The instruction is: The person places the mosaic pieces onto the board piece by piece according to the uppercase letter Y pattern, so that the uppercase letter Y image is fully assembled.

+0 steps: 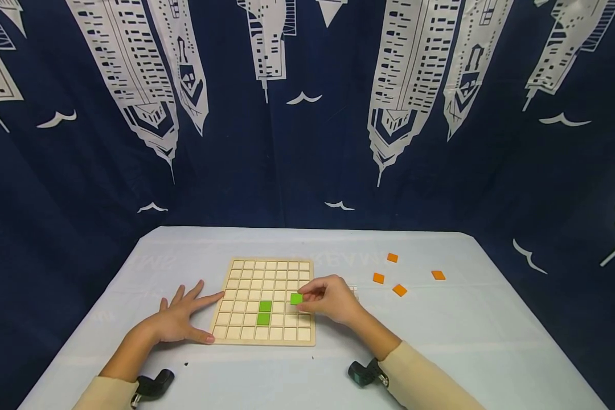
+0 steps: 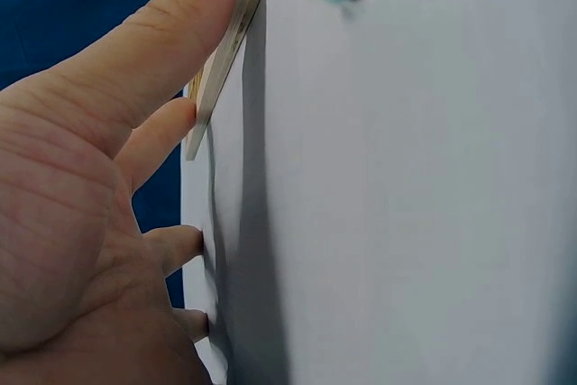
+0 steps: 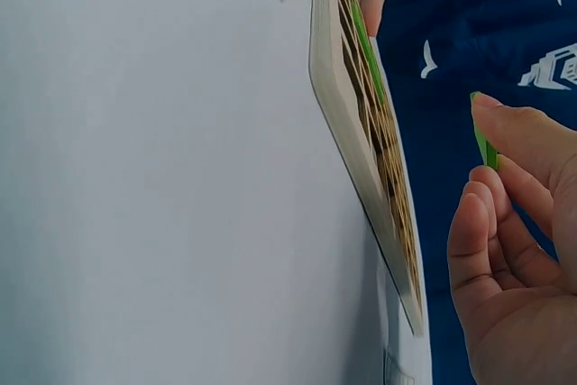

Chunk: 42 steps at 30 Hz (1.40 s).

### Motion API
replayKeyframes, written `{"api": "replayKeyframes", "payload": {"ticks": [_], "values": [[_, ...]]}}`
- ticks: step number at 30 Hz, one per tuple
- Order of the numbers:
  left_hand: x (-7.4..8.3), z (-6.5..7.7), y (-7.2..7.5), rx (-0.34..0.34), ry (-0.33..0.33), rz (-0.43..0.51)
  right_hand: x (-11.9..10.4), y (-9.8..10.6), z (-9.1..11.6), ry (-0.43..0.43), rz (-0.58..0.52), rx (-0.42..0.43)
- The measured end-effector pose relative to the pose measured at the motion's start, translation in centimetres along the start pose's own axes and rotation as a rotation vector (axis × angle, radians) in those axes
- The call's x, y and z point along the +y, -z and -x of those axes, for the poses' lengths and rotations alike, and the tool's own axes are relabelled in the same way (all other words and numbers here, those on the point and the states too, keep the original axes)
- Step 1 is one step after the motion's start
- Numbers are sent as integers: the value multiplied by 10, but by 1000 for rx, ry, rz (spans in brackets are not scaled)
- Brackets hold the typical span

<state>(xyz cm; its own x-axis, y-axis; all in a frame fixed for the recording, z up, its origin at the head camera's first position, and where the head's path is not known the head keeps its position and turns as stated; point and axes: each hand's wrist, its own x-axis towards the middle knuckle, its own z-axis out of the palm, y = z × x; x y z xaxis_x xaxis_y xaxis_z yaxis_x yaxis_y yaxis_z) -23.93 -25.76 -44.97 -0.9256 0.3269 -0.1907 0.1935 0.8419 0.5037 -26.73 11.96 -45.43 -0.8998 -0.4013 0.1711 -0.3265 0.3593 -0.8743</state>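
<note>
A square wooden grid board [image 1: 246, 342] lies on the table, with two green square tiles [image 1: 263, 318] set one above the other in its lower middle cells. My right hand [image 1: 333, 300] pinches another green tile [image 1: 296, 299] between thumb and finger over the board's right side. In the right wrist view that tile [image 3: 485, 143] is seen edge-on, raised off the board. With fingers spread, my left hand [image 1: 176, 322] touches the board's left edge with thumb and index finger. Its thumb [image 2: 153, 42] rests against the board's rim in the left wrist view.
Several orange square tiles [image 1: 400, 290] lie scattered on the white table [image 1: 441, 341] to the right of the board. Behind the table hangs a dark blue curtain [image 1: 287, 159] with white building prints. A small dark speck [image 1: 186, 364] sits near the left wrist.
</note>
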Motion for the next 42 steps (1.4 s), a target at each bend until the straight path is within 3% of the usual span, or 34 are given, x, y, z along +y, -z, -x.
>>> {"api": "replayKeyframes", "payload": {"ticks": [14,42], "values": [[0,-1,0,-3,4,4,-3,-16,-10,-22,-28,16],[3,1,1,-2,12,14,-13,-37,-39,-24,80,-24]]}}
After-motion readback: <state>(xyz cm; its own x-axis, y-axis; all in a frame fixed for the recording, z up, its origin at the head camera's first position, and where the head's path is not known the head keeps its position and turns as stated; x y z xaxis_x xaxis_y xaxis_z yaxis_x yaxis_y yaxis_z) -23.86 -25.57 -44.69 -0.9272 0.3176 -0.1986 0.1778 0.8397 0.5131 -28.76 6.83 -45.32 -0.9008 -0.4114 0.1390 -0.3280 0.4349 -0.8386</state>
